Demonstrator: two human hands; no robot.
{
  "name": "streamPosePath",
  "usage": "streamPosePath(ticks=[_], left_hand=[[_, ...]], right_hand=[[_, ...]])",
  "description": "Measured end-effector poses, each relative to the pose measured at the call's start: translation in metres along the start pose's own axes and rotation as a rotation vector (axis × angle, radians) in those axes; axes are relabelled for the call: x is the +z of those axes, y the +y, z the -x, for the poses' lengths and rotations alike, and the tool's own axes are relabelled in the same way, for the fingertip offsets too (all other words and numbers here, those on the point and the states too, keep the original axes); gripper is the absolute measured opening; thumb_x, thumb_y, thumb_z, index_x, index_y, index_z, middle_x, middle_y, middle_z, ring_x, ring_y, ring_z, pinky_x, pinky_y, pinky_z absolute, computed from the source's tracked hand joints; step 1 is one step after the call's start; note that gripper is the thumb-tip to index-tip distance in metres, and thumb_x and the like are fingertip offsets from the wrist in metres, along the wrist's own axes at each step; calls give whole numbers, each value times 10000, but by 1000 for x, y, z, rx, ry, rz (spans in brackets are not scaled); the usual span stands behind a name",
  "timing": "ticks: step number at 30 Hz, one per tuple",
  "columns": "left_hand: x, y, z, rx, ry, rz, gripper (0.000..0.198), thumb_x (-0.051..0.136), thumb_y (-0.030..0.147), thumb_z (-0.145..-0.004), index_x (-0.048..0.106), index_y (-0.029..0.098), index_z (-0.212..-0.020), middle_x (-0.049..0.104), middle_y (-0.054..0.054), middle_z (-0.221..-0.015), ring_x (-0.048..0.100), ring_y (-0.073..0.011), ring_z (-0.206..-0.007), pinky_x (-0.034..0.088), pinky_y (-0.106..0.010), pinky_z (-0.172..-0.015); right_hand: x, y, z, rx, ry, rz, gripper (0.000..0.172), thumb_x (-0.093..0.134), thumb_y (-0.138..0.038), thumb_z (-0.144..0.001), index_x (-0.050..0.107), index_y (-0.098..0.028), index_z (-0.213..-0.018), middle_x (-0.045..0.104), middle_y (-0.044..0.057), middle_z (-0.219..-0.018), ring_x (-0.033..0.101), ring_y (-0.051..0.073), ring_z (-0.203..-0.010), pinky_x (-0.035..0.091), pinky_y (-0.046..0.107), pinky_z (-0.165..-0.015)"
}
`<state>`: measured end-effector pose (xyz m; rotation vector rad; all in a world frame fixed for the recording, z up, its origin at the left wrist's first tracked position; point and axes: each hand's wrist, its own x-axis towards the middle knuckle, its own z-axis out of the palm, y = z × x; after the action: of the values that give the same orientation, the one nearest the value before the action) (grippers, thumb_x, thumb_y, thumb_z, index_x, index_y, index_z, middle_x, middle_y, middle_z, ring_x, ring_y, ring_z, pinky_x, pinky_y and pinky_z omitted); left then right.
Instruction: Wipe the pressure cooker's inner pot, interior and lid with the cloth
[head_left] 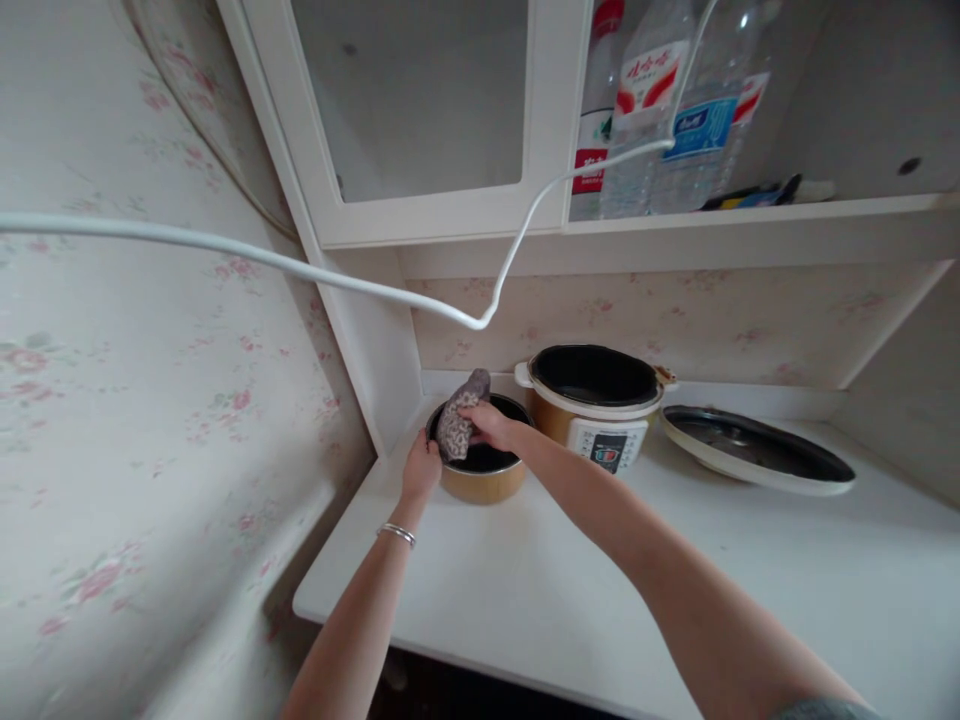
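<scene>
A gold inner pot point(484, 488) with a dark inside stands on the white counter, near the left end. My left hand point(424, 462) is closed on its rim at the left side. My right hand point(491, 425) grips a grey-brown patterned cloth point(456, 425) over the pot's opening. Part of the cloth hangs at the left inner wall, and its upper end sticks up above the rim. Just right of the pot is an electric cooker point(551, 410), lidless, with a dark inside and a control panel on its front.
A detached cooker lid point(757, 450) lies underside up on the counter point(570, 580), right of the cooker. A white cable point(360, 285) crosses in front of the wall cabinet point(427, 215). Several plastic bottles point(645, 110) stand on its open shelf. Flowered wallpaper covers the wall point(150, 400) at left.
</scene>
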<state>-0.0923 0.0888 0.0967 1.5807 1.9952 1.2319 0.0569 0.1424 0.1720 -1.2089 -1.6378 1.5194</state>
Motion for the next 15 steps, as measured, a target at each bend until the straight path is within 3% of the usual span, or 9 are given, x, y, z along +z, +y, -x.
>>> streamPosePath(ticks=[5, 9, 12, 15], left_hand=[[1, 6, 14, 174, 150, -208, 508, 365, 153, -878, 471, 67, -1367, 442, -200, -1440, 387, -297, -1357, 338, -436, -1111], [3, 10, 24, 222, 228, -348, 458, 378, 157, -884, 543, 77, -1303, 398, -207, -1468, 370, -328, -1361, 306, -499, -1116], [3, 12, 26, 244, 228, -414, 424, 372, 162, -895, 575, 86, -1260, 445, -199, -1440, 350, -328, -1376, 279, -529, -1121], [4, 12, 27, 274, 198, -463, 416, 341, 150, -906, 584, 63, -1233, 506, -210, -1386, 347, -326, -1380, 285, -528, -1114]], right_hand=[[-33, -12, 28, -147, 297, 0, 361, 340, -311, -946, 434, -216, -1281, 643, 46, -1138, 604, 162, -1029, 504, 277, -864], [-67, -2, 74, -193, 549, 458, 471, 307, -262, -944, 335, -191, -1408, 510, 99, -1368, 454, 245, -1259, 386, 339, -1017], [-79, 26, 102, -241, 603, 679, 582, 366, -153, -887, 269, -166, -1461, 460, 129, -1419, 414, 302, -1296, 347, 386, -1052], [-73, 67, 112, -298, 540, 732, 698, 392, -72, -809, 250, -192, -1482, 322, 85, -1526, 398, 292, -1323, 357, 380, -1065]])
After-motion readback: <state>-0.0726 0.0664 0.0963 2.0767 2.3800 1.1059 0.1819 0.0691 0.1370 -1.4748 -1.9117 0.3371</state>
